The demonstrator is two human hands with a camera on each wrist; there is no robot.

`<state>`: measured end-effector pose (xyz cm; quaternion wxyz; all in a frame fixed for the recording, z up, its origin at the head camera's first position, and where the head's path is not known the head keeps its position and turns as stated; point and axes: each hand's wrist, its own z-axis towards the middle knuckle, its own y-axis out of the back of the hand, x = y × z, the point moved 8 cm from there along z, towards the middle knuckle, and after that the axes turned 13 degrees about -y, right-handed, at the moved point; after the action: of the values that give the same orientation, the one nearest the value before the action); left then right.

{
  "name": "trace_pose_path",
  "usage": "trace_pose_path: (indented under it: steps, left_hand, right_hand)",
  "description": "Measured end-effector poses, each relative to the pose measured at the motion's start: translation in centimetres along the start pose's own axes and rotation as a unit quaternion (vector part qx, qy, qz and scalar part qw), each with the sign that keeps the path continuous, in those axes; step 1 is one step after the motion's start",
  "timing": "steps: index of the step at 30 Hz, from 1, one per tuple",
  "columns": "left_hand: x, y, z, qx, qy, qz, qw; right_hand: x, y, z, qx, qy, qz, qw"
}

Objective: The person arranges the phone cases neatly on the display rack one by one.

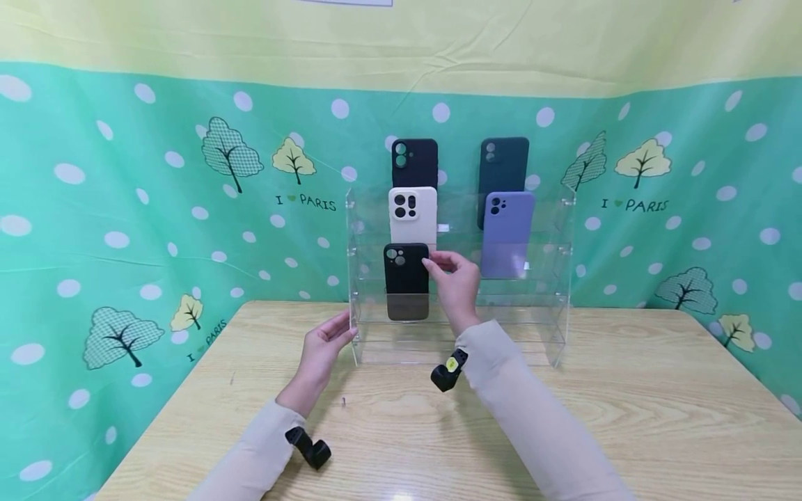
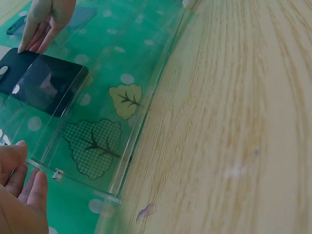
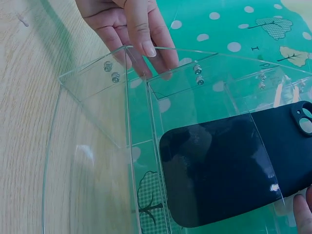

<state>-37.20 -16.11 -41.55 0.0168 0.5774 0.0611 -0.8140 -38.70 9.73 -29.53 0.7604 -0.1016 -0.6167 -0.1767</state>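
A clear acrylic display stand [image 1: 460,334] with stepped tiers stands on the table. My right hand [image 1: 457,282] pinches the side edge of a black phone case [image 1: 407,278], which sits upright in a lower tier on the left. In the right wrist view that black case [image 3: 219,165] lies partly behind a clear front strip. With thumb and fingers on either side of the panel, my left hand [image 1: 326,344] holds the stand's left side; the right wrist view shows this hand [image 3: 131,29] too. Behind the black case rises a white phone case [image 1: 413,216].
Another black phone case [image 1: 416,163] stands in the top left tier. On the right, a purple phone case [image 1: 509,236] sits before a dark green phone case [image 1: 504,163]. The wooden table [image 1: 658,390] extends around the stand, with a patterned green cloth [image 1: 125,209] behind.
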Motion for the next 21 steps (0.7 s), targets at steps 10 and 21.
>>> trace_pose_path:
  steps: [10, 21]
  left_hand:
    - [0.0, 0.1, 0.0, 0.000, -0.002, 0.005, 1.0000]
    - [0.2, 0.1, 0.0, -0.001, -0.002, 0.004, 1.0000]
  right_hand:
    - [-0.4, 0.3, 0.0, 0.024, 0.001, 0.015, 0.9996]
    - [0.4, 3.2, -0.8, 0.127, 0.013, 0.004, 0.9918]
